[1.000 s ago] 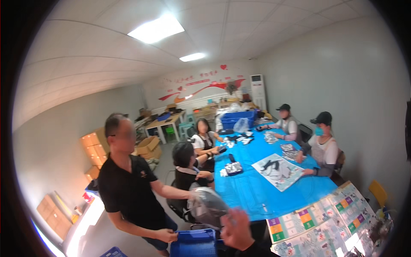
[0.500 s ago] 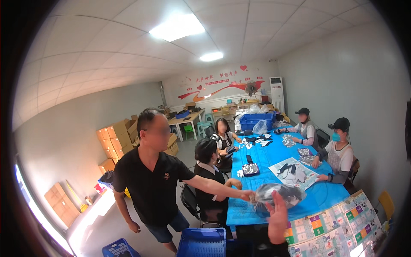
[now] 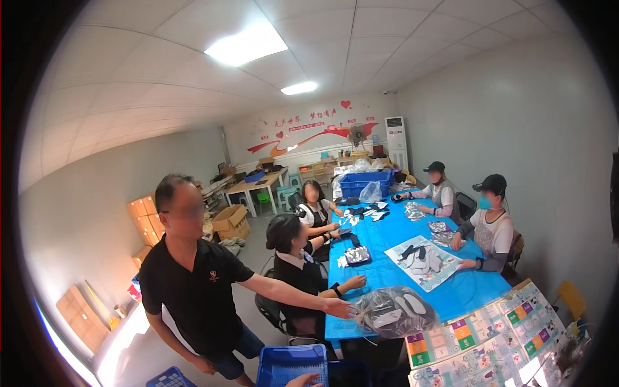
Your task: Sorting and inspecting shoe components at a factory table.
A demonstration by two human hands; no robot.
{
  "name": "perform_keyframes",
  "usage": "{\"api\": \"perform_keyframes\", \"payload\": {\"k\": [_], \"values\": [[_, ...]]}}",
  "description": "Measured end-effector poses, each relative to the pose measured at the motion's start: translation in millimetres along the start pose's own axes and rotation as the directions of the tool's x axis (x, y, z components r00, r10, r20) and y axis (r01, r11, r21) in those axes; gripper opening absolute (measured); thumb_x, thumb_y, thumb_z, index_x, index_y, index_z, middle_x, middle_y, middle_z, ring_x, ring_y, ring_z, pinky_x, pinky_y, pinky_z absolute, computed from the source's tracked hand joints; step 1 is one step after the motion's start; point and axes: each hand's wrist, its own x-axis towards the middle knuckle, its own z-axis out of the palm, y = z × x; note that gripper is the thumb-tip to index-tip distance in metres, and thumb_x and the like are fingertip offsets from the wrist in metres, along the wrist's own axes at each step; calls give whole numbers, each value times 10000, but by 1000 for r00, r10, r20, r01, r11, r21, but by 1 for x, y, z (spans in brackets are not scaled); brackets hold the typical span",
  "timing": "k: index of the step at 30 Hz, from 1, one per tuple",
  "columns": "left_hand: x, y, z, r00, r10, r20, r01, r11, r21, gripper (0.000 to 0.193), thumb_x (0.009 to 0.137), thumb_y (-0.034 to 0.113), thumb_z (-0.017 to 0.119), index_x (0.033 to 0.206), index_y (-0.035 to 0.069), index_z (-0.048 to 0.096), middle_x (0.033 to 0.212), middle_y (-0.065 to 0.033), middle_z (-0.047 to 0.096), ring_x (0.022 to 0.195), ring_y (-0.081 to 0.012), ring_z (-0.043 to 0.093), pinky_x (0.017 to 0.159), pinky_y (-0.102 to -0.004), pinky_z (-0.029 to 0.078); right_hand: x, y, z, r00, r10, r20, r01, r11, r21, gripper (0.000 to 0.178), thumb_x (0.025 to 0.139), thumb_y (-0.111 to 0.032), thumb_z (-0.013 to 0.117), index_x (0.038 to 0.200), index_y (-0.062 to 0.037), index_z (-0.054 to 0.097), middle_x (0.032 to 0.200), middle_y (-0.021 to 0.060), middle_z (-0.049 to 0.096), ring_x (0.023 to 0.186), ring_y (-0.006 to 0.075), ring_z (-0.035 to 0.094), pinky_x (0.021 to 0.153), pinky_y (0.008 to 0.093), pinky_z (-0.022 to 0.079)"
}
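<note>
At the lower edge my left hand shows only in part, its fingers apart with nothing seen in them. It is over or beside a blue plastic crate; whether they touch, I cannot tell. My right hand is out of view. A clear plastic bag of dark and white sock-like pieces lies at the near end of the blue-covered table. A standing person in a black shirt reaches out to its gathered end with a hand.
Printed sheets cover the surface at the near right. Seated people line both table sides, with small dark and white pieces before them. A printed sheet lies mid-table; a large blue crate stands farther back. Cartons are stacked left.
My right hand, raised by the bag before, has left the view; my left hand now shows low down. The bag has settled at the table's near end, and the standing person's grip has loosened.
</note>
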Motion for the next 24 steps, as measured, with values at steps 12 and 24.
{"api": "perform_keyframes", "payload": {"k": [12, 24], "values": [[-65, -12, -76, 846, -406, -346, 489, 329, 808, 552, 821, 499, 691, 1255, 167, 622, 1238, -150, 637, 1161, -342, 591, 1001, -649, 373, -245, 107, -70, 149, 88, -985, -699, -695, -168, 705, 789, -534, 679, 1230, 10, 597, 1374, 247, 490, 1407, 451, 275, 1072, 723, 178], [-138, -163, -41, 921, -386, 48, 339, 856, 390, 535, 894, 350, 710, 1308, 40, 572, 1088, -169, 705, 939, -237, 684, 793, -363, 559, -256, 112, 3, -217, 584, -783, -910, -411, -55, 549, 868, -451, 640, 1225, -35, 608, 1376, 237, 495, 1372, 470, 328, 1063, 695, 258]]}}
